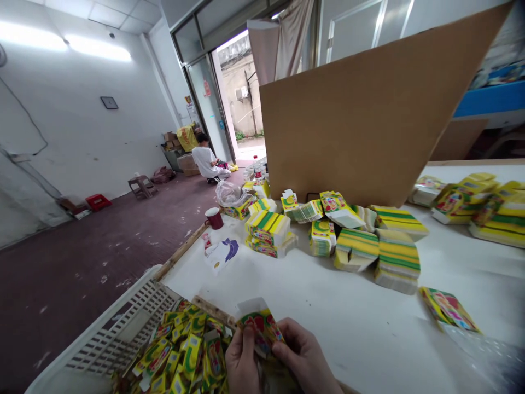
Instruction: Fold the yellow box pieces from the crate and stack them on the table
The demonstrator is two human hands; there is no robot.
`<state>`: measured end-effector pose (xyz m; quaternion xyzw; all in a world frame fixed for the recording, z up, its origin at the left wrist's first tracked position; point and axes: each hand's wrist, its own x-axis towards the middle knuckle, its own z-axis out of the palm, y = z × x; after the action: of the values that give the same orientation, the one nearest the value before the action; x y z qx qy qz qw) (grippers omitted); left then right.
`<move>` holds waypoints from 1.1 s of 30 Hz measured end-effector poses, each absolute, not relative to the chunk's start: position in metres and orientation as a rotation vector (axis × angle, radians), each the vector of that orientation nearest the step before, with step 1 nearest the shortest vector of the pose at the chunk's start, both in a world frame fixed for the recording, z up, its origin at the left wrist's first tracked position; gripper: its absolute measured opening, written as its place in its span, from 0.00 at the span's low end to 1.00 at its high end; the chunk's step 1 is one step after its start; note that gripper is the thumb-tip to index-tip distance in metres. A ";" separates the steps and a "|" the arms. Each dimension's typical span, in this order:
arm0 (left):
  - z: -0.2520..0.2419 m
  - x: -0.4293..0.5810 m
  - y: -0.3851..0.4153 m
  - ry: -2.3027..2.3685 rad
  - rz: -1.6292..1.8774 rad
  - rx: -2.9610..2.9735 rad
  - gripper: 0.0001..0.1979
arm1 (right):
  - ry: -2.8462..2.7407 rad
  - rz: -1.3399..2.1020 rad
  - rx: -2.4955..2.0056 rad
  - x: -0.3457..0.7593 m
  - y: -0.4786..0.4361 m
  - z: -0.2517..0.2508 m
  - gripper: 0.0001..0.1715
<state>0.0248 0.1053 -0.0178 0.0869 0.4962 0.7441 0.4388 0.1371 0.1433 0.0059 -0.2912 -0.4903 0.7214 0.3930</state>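
Note:
Both of my hands grip one small printed carton, yellow and green with red pictures and a pale flap standing up at its top. My left hand pinches its left side, thumb on the front. On the right side, my right hand closes on the carton with thumb and fingers. They are over the front edge of the white table. Just left of them, a white plastic basket holds a heap of similar small cartons. The lower part of the held carton is partly hidden by my fingers.
Stacks of flat cartons lie across the table, with more stacks at right. A maroon mug stands near the left edge. A cardboard sheet rises behind. A plastic bag lies at right. A person crouches by the doorway.

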 end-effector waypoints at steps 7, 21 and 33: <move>-0.022 0.014 0.101 1.462 1.750 0.576 0.19 | -1.463 1.662 -0.741 0.143 0.147 0.005 0.23; 0.033 -0.023 0.089 1.749 1.304 1.382 0.40 | -2.321 0.400 -0.836 0.154 0.151 0.010 0.10; -0.028 0.013 0.078 2.180 1.230 1.280 0.36 | -1.717 0.869 -1.012 0.165 0.147 -0.002 0.36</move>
<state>0.0130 0.0777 -0.0283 0.4491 0.7649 0.4315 0.1645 0.1645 0.1469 -0.0020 -0.4121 -0.6991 0.3538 0.4650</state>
